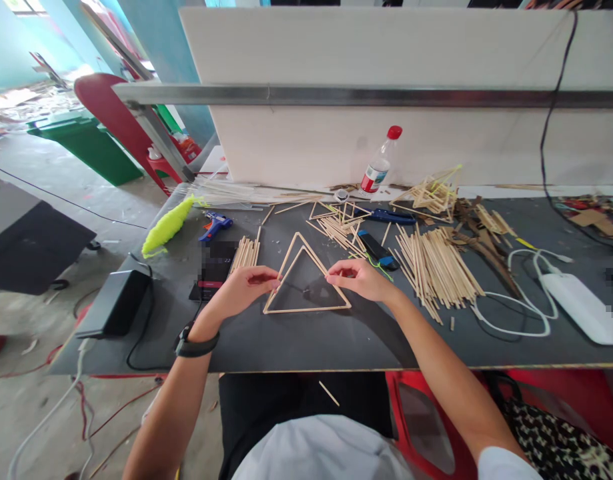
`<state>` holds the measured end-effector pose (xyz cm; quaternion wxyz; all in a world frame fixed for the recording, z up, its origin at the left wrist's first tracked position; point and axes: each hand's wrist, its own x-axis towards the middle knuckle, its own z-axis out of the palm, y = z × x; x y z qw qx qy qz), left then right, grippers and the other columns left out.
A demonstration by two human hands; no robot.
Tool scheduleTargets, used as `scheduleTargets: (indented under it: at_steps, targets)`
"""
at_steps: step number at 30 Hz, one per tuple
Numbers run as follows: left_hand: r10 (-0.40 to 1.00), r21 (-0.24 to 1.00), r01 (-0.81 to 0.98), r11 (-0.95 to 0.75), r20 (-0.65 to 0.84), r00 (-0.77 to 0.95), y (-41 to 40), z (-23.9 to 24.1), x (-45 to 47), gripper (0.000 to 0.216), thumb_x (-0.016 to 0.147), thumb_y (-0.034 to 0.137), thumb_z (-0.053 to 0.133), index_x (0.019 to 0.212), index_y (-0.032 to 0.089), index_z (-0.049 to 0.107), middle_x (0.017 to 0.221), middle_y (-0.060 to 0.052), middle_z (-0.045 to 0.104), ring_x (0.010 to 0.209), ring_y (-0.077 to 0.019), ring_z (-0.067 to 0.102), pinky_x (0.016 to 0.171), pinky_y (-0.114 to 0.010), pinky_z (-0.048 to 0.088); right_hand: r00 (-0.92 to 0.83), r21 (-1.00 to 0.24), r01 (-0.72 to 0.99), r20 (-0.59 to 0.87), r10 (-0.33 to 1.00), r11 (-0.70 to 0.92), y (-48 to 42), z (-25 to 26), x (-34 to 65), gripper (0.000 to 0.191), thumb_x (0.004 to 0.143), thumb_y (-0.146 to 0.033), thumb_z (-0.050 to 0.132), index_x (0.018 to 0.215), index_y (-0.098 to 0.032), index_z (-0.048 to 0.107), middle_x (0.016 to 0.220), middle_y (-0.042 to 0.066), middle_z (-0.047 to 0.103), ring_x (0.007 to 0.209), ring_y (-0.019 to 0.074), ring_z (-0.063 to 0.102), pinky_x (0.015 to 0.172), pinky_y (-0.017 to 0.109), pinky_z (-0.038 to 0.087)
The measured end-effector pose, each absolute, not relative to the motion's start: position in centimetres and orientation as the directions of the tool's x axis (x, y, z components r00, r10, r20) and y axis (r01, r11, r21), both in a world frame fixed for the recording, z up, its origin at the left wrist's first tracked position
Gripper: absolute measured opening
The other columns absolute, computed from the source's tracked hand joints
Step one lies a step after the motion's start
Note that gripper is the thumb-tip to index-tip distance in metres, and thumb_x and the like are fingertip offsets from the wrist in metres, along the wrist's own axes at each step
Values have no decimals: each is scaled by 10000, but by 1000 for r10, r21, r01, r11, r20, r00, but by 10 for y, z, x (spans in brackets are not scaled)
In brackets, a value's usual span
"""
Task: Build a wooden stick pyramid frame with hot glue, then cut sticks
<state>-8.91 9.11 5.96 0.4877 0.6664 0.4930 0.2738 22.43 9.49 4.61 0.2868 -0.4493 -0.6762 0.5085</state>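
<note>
A triangle of thin wooden sticks (306, 309) lies flat on the dark table (296, 347), with a second triangle nested in it. My left hand (243, 290) pinches the frame's left side. My right hand (361, 277) pinches the right side. Both hands have their fingers closed on the sticks. A black watch sits on my left wrist.
Loose stick piles (433, 267) lie right of the frame, a small bundle (246, 252) to its left. Behind are a blue glue gun (215, 225), yellow-green yarn (169, 225), a plastic bottle (381, 163), stick structures (431, 193), a white charger and cable (581, 307), and a black adapter (117, 301).
</note>
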Motion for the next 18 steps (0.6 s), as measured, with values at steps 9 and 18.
scheduleTargets:
  at_steps: [9,18]
  targets:
    - [925,916,399,-48,-110,364,92,56,-90,358,803,487,740,942,157,757,851,-69,764,803,-199,713,775,-291,573,-435,-947,310,-64,898,83,95,47,225,341,826,-527,740,925,-203,776,782,12,682,640,128,532,595,257,392]
    - [931,893,440,-92,-80,357,89,62,-90,324,806,475,737,908,169,759,833,-58,768,786,-195,708,723,-263,560,-436,-940,327,-60,898,96,94,47,225,356,818,-547,739,926,-210,784,762,10,676,622,124,521,576,259,391]
